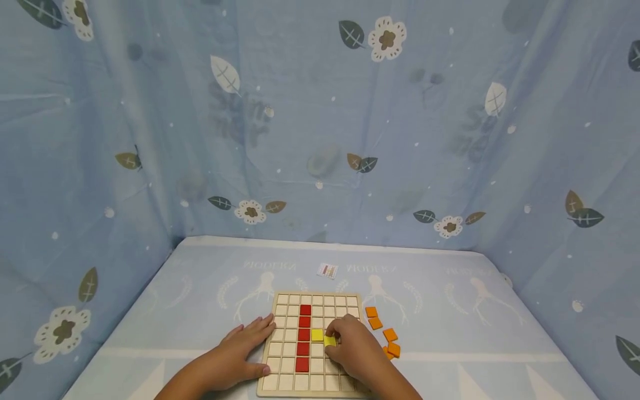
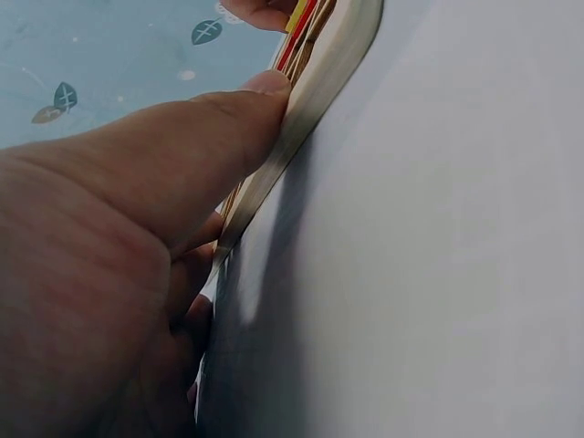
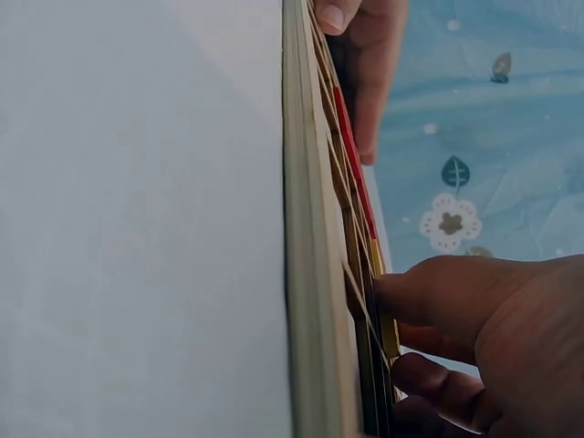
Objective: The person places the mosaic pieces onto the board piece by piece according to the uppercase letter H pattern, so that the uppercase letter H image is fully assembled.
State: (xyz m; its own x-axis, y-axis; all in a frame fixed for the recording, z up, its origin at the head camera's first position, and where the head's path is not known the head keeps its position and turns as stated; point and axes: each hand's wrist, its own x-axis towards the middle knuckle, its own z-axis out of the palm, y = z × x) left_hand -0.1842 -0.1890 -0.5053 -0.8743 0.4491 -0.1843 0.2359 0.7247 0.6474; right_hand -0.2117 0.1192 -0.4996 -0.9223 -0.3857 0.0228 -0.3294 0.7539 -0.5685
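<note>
A wooden grid board [image 1: 286,381] lies flat, with several red tiles [image 1: 303,349] in one upright column of its cells. Just right of that column sits a yellow tile [image 1: 317,335]. My right hand [image 1: 359,349] pinches a second yellow tile [image 1: 329,340] between thumb and fingers, over the cell beside the first. In the right wrist view, the thumb and fingertips of the right hand [image 3: 484,338] are low at the board's surface. Along the board's left edge rests my left hand [image 1: 234,353], its fingers extended; the thumb touches the rim in the left wrist view.
Several orange tiles [image 1: 390,335] lie loose to the right of the board, some overlapping. A small printed card [image 1: 327,270] is beyond the board's far edge. Patterned blue cloth [image 1: 320,139] surrounds the back and sides of the table [image 1: 200,289].
</note>
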